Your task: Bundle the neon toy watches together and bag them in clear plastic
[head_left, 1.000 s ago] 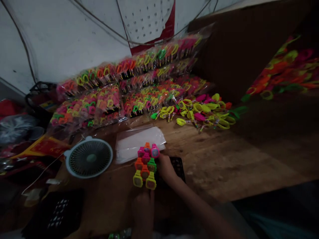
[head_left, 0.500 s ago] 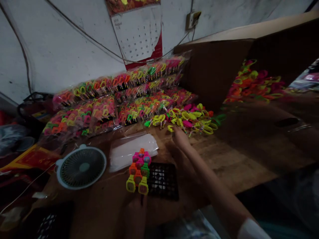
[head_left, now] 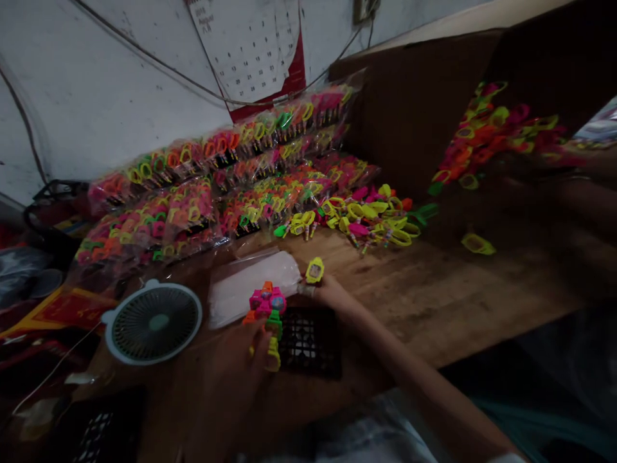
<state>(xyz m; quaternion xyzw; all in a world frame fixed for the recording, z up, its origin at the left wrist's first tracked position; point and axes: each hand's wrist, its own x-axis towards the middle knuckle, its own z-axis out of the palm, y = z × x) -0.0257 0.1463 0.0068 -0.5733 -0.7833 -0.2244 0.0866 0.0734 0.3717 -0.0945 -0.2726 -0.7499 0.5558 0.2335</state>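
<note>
My right hand (head_left: 332, 292) pinches a yellow toy watch (head_left: 315, 270) by its strap, its face turned up, above the far edge of a black grid tray (head_left: 312, 341). Pink, orange, green and yellow toy watches (head_left: 267, 299) stand in a cluster along the tray's left side. My left hand (head_left: 238, 354) is on the near watches, with thumb and fingers closed around some and hiding them partly. A loose heap of mostly yellow toy watches (head_left: 371, 218) lies beyond my right hand.
Clear plastic bags (head_left: 255, 276) lie behind the tray. A round fan (head_left: 153, 321) stands left, bagged watches (head_left: 193, 206) line the wall. A tipped cardboard box (head_left: 400, 109) spills watches at right, near another person's arm (head_left: 573, 193). One yellow watch (head_left: 477, 244) lies apart.
My right hand has come back from the heap toward the tray with a yellow toy watch. My left hand has moved up over the clustered watches. A yellow watch now shows on the table at right.
</note>
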